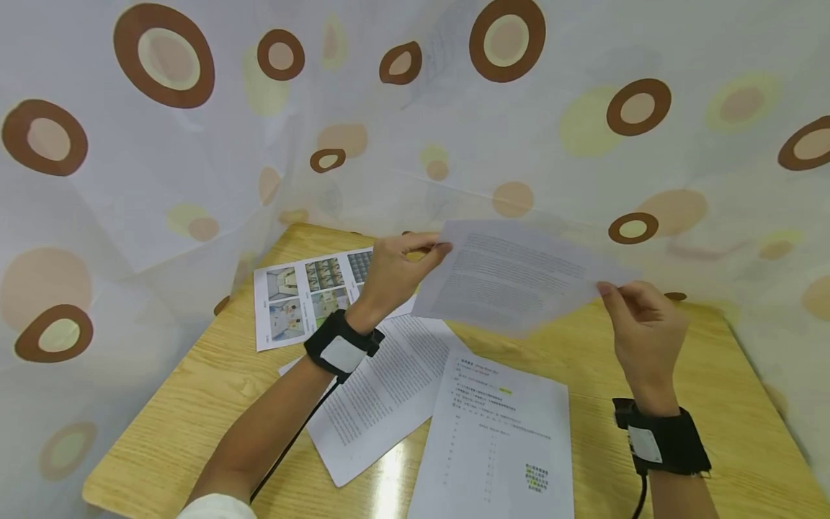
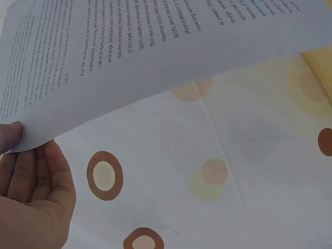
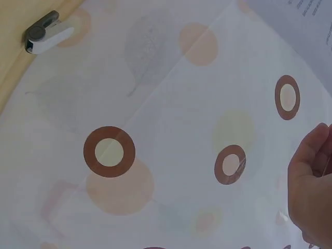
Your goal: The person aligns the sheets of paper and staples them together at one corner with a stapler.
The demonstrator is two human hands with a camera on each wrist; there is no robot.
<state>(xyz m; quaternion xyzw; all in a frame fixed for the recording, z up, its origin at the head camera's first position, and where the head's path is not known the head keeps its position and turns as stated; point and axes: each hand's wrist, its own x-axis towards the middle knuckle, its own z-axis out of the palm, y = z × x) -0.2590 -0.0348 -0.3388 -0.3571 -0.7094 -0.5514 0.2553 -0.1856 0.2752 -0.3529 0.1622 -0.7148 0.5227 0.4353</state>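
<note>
A printed sheet of paper (image 1: 512,277) is held up above the table, tilted, with rows of small text on it. My left hand (image 1: 403,272) pinches its left edge between thumb and fingers. At the opposite side, my right hand (image 1: 648,324) pinches the right corner. In the left wrist view the thumb of the left hand (image 2: 36,192) lies on the printed face of the sheet (image 2: 129,78), with the other fingers behind. The right wrist view catches only part of the right hand (image 3: 314,187), plus a corner of the sheet (image 3: 306,31).
On the wooden table (image 1: 181,411) lie a text page (image 1: 376,404), a page with highlighted lines (image 1: 499,432) overlapping it, and a sheet of colour pictures (image 1: 279,306). A small dark-and-white object (image 3: 46,35) sits near the table edge. A patterned curtain (image 1: 389,130) surrounds the table.
</note>
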